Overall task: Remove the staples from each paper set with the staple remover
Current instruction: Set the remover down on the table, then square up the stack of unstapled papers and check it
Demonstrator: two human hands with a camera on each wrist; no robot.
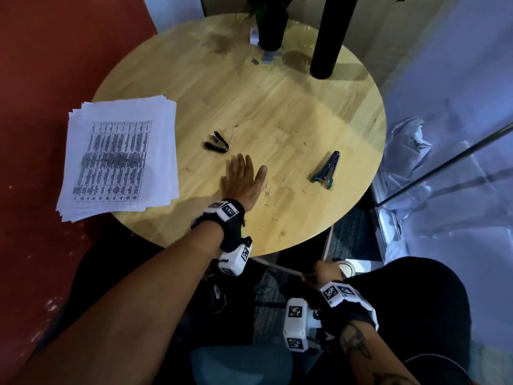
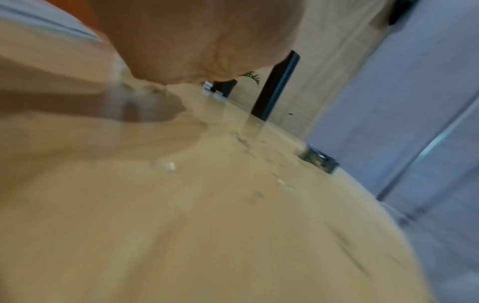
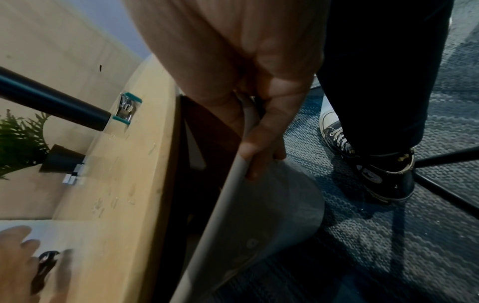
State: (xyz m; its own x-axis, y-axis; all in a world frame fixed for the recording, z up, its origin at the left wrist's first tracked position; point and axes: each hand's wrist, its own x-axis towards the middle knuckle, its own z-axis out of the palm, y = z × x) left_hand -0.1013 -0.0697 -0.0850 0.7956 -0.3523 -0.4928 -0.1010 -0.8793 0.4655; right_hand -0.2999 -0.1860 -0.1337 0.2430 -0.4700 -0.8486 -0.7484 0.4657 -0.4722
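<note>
**Staple remover just beyond the left fingertips**

The staple remover [image 1: 216, 143], a small black claw tool, lies on the round wooden tabletop [image 1: 277, 112], and every other position here is given relative to it. Its long axis runs roughly crosswise to the person's line of sight, with the two handles spread and opening toward the stack of paper sets [image 1: 119, 157]. That stack lies to the remover's left, overhanging the tabletop rim, with a printed table on the top sheet. No staple can be made out on it at this scale.

The left hand [image 1: 244, 180] lies flat on the wood just on the near side of the remover, fingers straight and together, thumb spread, holding nothing. Its fingertips point toward the tool and stop short of it. The left wrist view is blurred and shows only the palm over the wood.

The right hand [image 3: 259, 127] is well below and to the near right of the remover, off the tabletop altogether, with its fingers curled round the pale edge of a chair seat [image 3: 264, 215].

A teal-and-metal stapler [image 1: 326, 169] lies to the right of the remover, well apart, with loose pulled staples [image 1: 268, 193] scattered between them.

Judgement: the left hand is plainly the nearer, and a short reach forward would bring it onto the tool, which then has to be carried left to the papers.
</note>
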